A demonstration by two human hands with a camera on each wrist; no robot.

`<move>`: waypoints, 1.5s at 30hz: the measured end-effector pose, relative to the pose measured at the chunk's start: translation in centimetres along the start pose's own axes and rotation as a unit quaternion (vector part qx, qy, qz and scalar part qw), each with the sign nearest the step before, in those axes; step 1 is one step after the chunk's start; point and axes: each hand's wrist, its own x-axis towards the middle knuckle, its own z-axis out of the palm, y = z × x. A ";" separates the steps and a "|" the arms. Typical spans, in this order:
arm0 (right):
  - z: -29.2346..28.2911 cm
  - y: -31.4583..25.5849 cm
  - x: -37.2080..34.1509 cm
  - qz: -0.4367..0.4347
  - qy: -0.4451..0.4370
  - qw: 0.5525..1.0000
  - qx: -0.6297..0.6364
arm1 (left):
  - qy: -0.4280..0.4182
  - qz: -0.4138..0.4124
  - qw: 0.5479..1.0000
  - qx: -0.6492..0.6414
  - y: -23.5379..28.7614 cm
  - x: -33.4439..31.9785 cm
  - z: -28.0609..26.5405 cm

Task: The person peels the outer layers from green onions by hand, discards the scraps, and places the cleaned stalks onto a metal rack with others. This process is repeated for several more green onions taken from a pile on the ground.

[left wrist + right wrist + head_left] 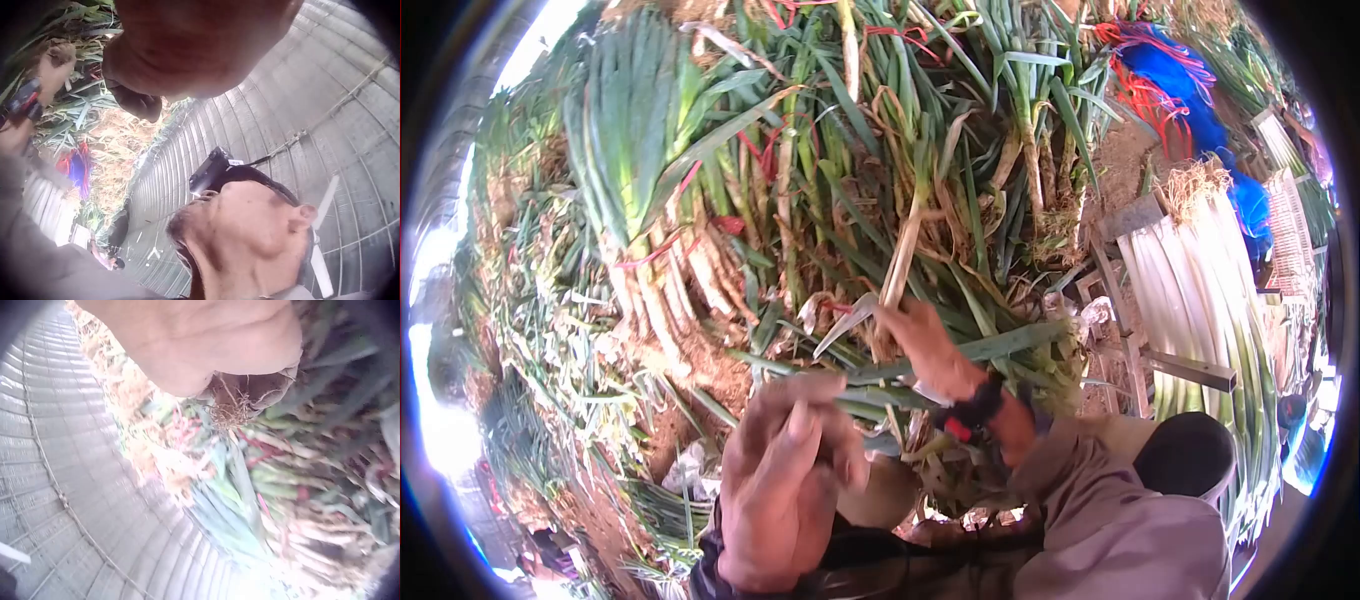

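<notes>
- One leek (905, 247) stands mid-frame, roots gripped in my right hand (930, 347), seemingly unpeeled.
- My left hand (785, 490), lower centre, curls loosely, visibly holding nothing.
- White leeks (1185, 285), right, look done; tied bundle (628, 180), upper left, seems left.

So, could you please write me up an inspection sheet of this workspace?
Surface: brown ground, largely covered with greens.
Job's things: one leafy stalk in hand, its roots showing in the right wrist view; a bundle with a red tie to the left; pale stalks lined up at a metal frame to the right.
Clutter: loose leaves and scraps all about; a blue and red stringy heap at upper right.
Hands: right hand grips the stalk; left hand is raised, blurred, holding nothing visible.
Cables: none clearly seen.
Surroundings: a curved, ribbed covering overhead.
</notes>
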 end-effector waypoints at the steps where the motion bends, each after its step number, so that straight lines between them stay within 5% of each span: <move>1: 1.5 -0.1 -0.9 0.011 0.018 0.997 0.071 | 0.023 0.018 0.999 0.014 -0.1 1.0 0.4; 2: 2.5 0.5 -1.0 -0.009 0.024 0.993 0.115 | 0.025 0.045 0.999 0.013 -0.3 2.2 0.5; 5: 5.8 -3.1 -8.6 -0.096 0.022 0.995 -0.012 | 0.038 0.087 0.995 -0.023 0.4 -1.2 -0.6; 9: 7.9 -11.0 -14.2 -0.030 -0.005 0.999 -0.033 | 0.028 0.110 0.991 -0.069 0.7 2.0 -5.0; 11: 8.9 -12.3 -17.3 -0.085 0.028 0.990 -0.108 | 0.059 0.138 0.986 -0.073 1.2 3.7 -5.5; 17: 8.8 -7.2 -23.2 -0.148 -0.093 0.975 -0.135 | 0.064 0.086 0.991 -0.082 2.3 6.8 -6.3; 18: 9.0 -6.5 -24.2 -0.079 -0.119 0.982 -0.120 | 0.019 0.138 0.983 -0.119 2.4 6.6 -6.0; 20: 8.5 -4.0 -24.1 -0.075 -0.102 0.985 -0.118 | -0.095 0.219 0.945 -0.224 2.6 7.5 -7.0; 23: 7.5 -1.7 -23.0 -0.033 -0.089 0.990 -0.100 | -0.036 0.280 0.931 -0.230 2.7 5.9 -6.4; 25: 7.3 -3.2 -22.0 -0.009 -0.123 0.972 -0.199 | -0.043 0.288 0.930 -0.223 1.8 6.1 -6.6; 26: 7.6 -4.6 -21.2 -0.050 -0.101 0.962 -0.250 | -0.050 0.292 0.934 -0.198 1.3 6.3 -6.4; 29: 8.4 -8.6 -18.0 -0.219 0.005 0.970 -0.109 | -0.089 0.255 0.941 -0.205 -0.5 5.5 -5.0; 30: 7.7 -10.7 -16.3 -0.285 0.043 0.921 -0.262 | -0.092 0.219 0.951 -0.200 -0.9 4.9 -4.4; 31: 8.3 -12.3 -14.9 -0.356 0.047 0.909 -0.210 | -0.094 0.182 0.960 -0.192 -1.2 4.2 -3.8; 33: 9.0 -14.4 -13.1 -0.338 0.080 0.919 -0.187 | -0.132 0.164 0.963 -0.170 -1.0 3.1 -3.0; 36: 8.6 -14.6 -12.4 -0.326 0.082 0.904 -0.264 | -0.090 0.246 0.952 -0.157 -1.0 3.7 -3.0; 38: 8.5 -14.6 -12.8 -0.297 0.064 0.934 -0.190 | -0.099 0.242 0.952 -0.157 -0.7 3.6 -3.1; 39: 8.3 -13.5 -12.7 -0.277 -0.004 0.961 0.012 | -0.113 0.238 0.952 -0.155 -0.3 3.3 -3.1; 45: 6.9 -11.7 -17.5 -0.150 -0.033 0.987 0.040 | -0.116 0.238 0.943 -0.201 2.3 5.7 -6.6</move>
